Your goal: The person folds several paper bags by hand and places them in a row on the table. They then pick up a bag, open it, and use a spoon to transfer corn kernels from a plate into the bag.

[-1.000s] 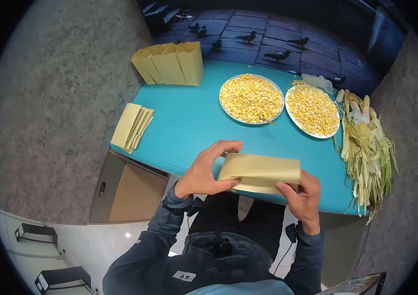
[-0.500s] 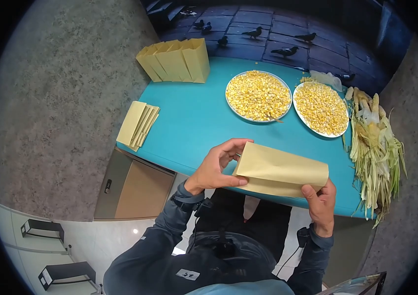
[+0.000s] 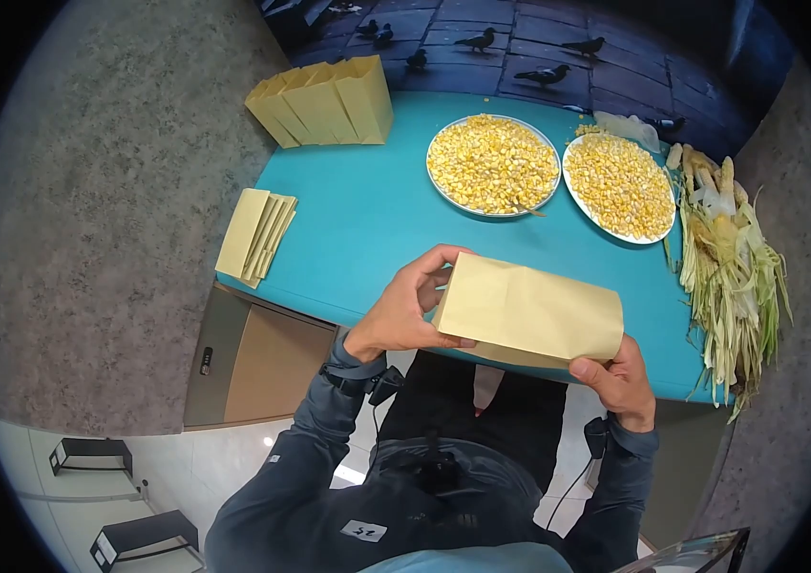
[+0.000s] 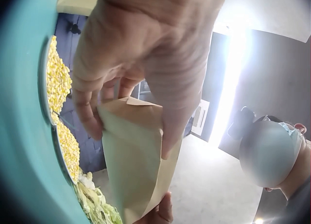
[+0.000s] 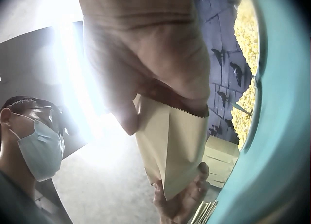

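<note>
A tan paper bag point(image 3: 534, 306) lies sideways between both hands above the table's near edge, its broad face turned up. My left hand point(image 3: 400, 310) holds the folded bottom end, thumb along the near side and fingers at the far side. At the other end, my right hand point(image 3: 620, 382) grips the mouth, thumb outside. In the right wrist view the bag's zigzag-cut rim point(image 5: 187, 112) shows, with the right fingers reaching in behind it. The bag's sides point(image 4: 133, 151) stand apart in the left wrist view.
Two round plates heaped with corn kernels point(image 3: 493, 164) point(image 3: 620, 186) stand at the back of the teal table point(image 3: 358, 220). Corn husks and cobs point(image 3: 730, 267) lie at the right edge. Several upright paper bags point(image 3: 324, 100) stand back left, above a stack of flat bags point(image 3: 254, 237).
The bag has turned so its broad face shows to the head camera, and its body is fuller than a second ago. Both hands keep hold of its ends. The head view has shifted slightly.
</note>
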Action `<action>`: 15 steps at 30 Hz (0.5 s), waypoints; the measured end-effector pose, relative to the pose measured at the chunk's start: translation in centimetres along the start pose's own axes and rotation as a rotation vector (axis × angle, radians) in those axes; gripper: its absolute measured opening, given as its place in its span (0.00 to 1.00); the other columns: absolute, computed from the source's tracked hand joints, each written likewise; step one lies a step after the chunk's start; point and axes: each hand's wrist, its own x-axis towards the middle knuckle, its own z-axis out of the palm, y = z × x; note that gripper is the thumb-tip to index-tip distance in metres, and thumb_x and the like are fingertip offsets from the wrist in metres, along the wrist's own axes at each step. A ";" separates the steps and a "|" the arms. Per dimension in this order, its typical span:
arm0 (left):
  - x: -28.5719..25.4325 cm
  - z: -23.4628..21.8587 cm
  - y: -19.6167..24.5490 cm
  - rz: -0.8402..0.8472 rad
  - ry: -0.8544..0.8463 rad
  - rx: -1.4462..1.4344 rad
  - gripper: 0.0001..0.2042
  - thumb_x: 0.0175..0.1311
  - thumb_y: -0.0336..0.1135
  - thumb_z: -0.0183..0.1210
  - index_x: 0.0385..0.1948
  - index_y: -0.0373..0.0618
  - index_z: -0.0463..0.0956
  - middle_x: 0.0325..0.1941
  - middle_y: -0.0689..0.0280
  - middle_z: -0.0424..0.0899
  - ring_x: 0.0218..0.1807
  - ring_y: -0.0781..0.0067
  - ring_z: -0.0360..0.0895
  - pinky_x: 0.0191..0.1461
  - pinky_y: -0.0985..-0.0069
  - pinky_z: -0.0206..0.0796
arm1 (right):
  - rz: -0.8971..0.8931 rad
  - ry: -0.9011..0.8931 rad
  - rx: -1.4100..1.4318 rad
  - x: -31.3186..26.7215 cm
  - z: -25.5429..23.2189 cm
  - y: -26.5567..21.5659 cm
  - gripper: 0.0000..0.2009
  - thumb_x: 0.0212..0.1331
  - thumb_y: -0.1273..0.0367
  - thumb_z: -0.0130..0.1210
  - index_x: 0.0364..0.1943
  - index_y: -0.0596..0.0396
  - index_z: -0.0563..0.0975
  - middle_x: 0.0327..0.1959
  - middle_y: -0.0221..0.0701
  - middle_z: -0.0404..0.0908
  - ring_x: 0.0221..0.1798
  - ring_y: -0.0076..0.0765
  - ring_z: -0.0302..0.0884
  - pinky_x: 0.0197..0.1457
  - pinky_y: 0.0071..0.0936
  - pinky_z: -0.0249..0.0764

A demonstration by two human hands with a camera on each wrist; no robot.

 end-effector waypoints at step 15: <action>0.0 -0.2 0.4 0.050 -0.003 -0.140 0.64 0.41 0.34 0.90 0.84 0.43 0.54 0.78 0.56 0.68 0.79 0.59 0.69 0.81 0.57 0.67 | -0.073 0.066 -0.052 0.4 0.8 -0.1 0.17 0.77 0.67 0.64 0.63 0.63 0.82 0.64 0.39 0.86 0.64 0.38 0.83 0.70 0.35 0.75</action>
